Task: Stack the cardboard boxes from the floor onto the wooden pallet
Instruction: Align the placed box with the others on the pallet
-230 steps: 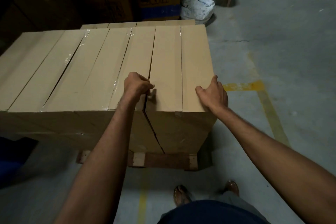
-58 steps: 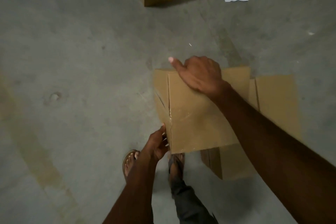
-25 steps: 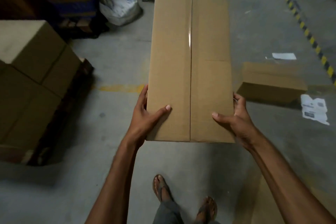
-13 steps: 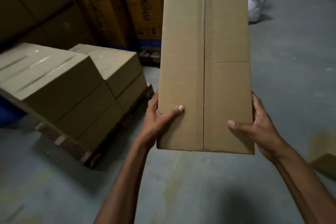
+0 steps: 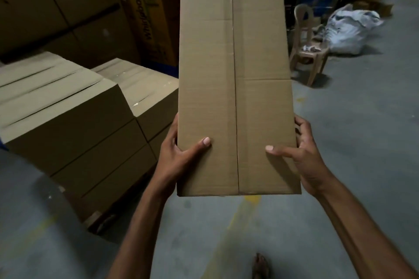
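I hold a long brown cardboard box (image 5: 233,79) flat in front of me at chest height, its taped seam running away from me. My left hand (image 5: 179,154) grips its near left edge, thumb on top. My right hand (image 5: 301,152) grips the near right edge the same way. To the left stands the stack of cardboard boxes (image 5: 68,120) on the wooden pallet (image 5: 95,219). The stack is taller at the left and one layer lower at its far right part (image 5: 140,88). Only a corner of the pallet shows under the stack.
Tall printed cartons (image 5: 145,18) and big brown boxes (image 5: 56,7) wall off the back left. A plastic chair (image 5: 308,45) and a white sack (image 5: 349,29) sit at the back right. Grey concrete floor (image 5: 362,120) with a faded yellow line (image 5: 240,213) lies ahead and to the right.
I picked the box up from the floor and turned toward the pallet. Over the last second the stack has come closer on my left; both hands keep the same grip.
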`<state>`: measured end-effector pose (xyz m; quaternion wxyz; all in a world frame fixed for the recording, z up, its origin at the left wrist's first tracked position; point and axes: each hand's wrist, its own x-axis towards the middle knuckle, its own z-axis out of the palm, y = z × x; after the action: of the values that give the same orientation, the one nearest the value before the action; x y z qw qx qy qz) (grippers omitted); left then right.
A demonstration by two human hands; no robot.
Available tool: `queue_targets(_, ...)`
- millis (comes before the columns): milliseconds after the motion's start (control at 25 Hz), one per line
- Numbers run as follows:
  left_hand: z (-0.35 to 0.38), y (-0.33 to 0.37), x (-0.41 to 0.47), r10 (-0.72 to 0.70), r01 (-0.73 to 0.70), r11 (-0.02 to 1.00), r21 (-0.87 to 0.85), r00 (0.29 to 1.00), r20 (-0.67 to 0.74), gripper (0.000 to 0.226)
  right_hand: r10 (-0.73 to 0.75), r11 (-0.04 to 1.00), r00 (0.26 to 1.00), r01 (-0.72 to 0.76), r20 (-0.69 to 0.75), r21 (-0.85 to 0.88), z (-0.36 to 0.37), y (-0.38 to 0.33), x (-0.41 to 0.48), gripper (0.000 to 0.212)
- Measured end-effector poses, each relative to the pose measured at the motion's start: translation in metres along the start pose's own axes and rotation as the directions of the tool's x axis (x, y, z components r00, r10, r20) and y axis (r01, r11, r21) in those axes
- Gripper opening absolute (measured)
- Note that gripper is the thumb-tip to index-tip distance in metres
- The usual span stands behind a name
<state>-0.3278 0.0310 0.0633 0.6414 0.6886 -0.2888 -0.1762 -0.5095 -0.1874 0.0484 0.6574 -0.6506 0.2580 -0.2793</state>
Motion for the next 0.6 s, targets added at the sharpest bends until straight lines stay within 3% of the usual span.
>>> queue_targets(160,0.024,0.004,0.094,-0.073,0.07,0.996,-0.047,0.994,-0.076,0.069,0.059,0.997,0.985,-0.051,0.164,-0.053,-0.01,-0.015,0.122,0.099)
queue_targets(320,0.029,0.012,0.201,-0.184,0.181,0.983,-0.034,0.977,-0.11,0.059,0.1,0.994,0.957,-0.082,0.271,-0.078,-0.008,-0.038,0.248,0.067)
queue_targets(400,0.025,0.007,0.248,-0.241,0.241,0.97,-0.014,0.965,-0.105,0.063,0.146,0.989,0.945,-0.13,0.294,-0.073,0.001,-0.039,0.3,0.063)
queue_targets(480,0.018,-0.004,0.291,-0.274,0.277,0.961,0.012,0.956,-0.104,0.07,0.194,0.981,0.926,-0.173,0.322,-0.092,0.011,-0.031,0.351,0.072)
queue_targets(600,0.004,-0.03,0.356,-0.275,0.281,0.958,0.057,0.956,-0.102,0.081,0.292,0.953,0.887,-0.239,0.359,-0.184,0.026,-0.014,0.433,0.105)
